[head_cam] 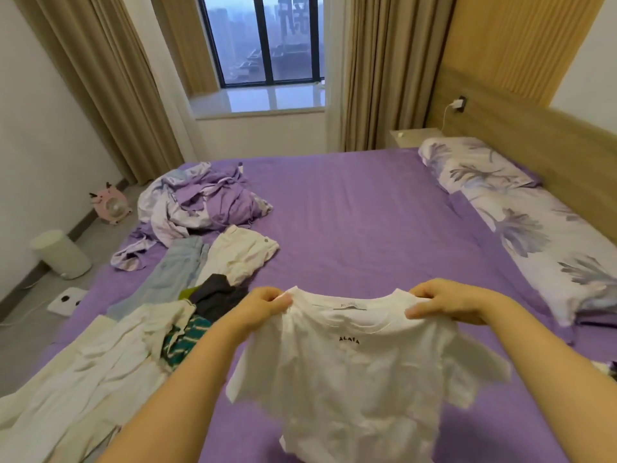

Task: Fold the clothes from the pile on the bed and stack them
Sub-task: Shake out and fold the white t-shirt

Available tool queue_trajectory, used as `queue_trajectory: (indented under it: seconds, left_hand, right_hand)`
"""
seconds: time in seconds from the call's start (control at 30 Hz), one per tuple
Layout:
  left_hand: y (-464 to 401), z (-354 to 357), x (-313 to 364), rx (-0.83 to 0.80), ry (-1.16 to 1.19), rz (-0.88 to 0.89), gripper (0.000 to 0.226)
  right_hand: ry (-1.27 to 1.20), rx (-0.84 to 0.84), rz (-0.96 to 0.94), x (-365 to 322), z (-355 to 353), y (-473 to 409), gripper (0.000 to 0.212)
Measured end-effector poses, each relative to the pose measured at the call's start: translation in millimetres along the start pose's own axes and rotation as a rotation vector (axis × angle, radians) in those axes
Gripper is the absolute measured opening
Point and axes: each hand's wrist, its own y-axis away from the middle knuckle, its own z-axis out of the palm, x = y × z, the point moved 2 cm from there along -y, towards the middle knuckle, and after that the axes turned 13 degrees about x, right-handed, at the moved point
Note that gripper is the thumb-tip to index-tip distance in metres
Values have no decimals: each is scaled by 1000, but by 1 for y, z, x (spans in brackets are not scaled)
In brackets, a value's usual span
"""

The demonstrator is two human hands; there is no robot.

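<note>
A person holds a white T-shirt (pixel 354 372) up over a purple-sheeted bed (pixel 367 208), the left hand (pixel 263 307) and right hand (pixel 450 300) each pinching a shoulder beside the collar, fingers curled into the fabric and small black lettering showing on the chest. To the left on the sheet lies the unfolded pile of clothes (pixel 167 309), with crumpled purple bedding (pixel 197 202) beyond and floral pillows (pixel 521 215) along the headboard at right

The white T-shirt (pixel 354 369) bears small black letters — they look like "ALAIA" — while its neck label is illegible.
</note>
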Motion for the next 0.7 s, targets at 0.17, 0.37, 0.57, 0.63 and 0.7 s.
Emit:
queue_trajectory:
  seconds: [0.17,0.37,0.57,0.63,0.7]
  left_hand:
    - [-60,45,-74,21,-140,-39,27]
    - [-121,85,-129,94,-264,-107,32]
    - [-175,122,-159,138,-211,-141,22]
    - [-193,133,-167,159,-173,-140,21]
    - [-209,142,-175,190,-183,-143,20]
  right_hand:
    - [550,140,94,52,50,-69,33]
    - [469,302,246,102,94,-129,33]
    - [379,349,228,141,120,-194,17]
    - [333,406,202,153,126,-216,19]
    - [205,467,195,166,131,-238,20]
